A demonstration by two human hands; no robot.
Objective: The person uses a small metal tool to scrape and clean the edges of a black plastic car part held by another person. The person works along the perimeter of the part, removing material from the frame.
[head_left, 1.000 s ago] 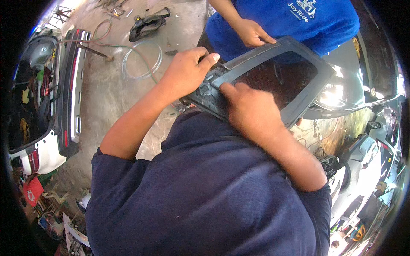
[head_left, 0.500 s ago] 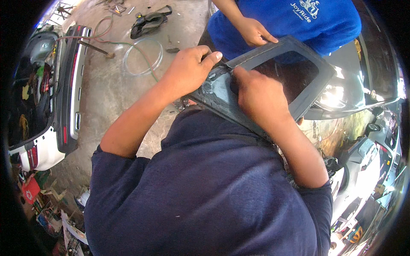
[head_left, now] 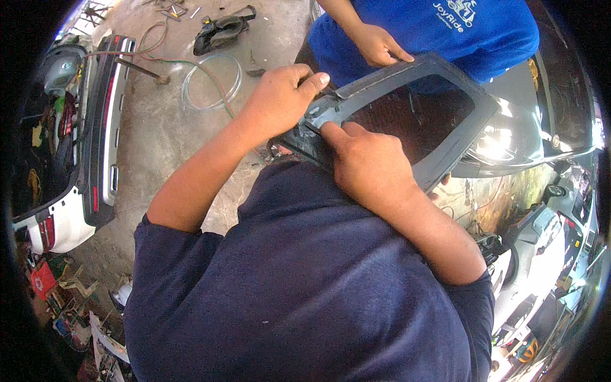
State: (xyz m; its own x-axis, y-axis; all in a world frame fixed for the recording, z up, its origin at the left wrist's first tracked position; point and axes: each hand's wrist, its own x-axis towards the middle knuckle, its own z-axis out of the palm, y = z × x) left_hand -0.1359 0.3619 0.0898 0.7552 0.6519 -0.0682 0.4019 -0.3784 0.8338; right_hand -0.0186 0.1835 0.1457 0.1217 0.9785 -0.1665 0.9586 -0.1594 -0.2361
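Observation:
A dark grey framed window panel (head_left: 445, 153), with a dark pane in its opening, is held up in front of my chest. My left hand (head_left: 280, 99) grips its far left edge, fingers curled behind it and thumb raised. My right hand (head_left: 369, 156) is closed over the panel's near left part, on a thin dark tool (head_left: 312, 128) that mostly hides under the fingers. Beside that tool lies a pale, scuffed patch (head_left: 326, 116). A co-worker's hand (head_left: 380, 46) holds the panel's far edge, and fingertips show below its right side.
The co-worker in a blue shirt (head_left: 407, 32) stands across from me. A white tailgate or bumper section (head_left: 111, 127) stands at left, near a coiled clear hose (head_left: 238, 83) and a black bag (head_left: 219, 33) on the floor. A dark car (head_left: 522, 140) is at right.
My right hand has moved left and nearer to me along the panel, uncovering more of the pane. My left hand and the co-worker's hand have hardly moved.

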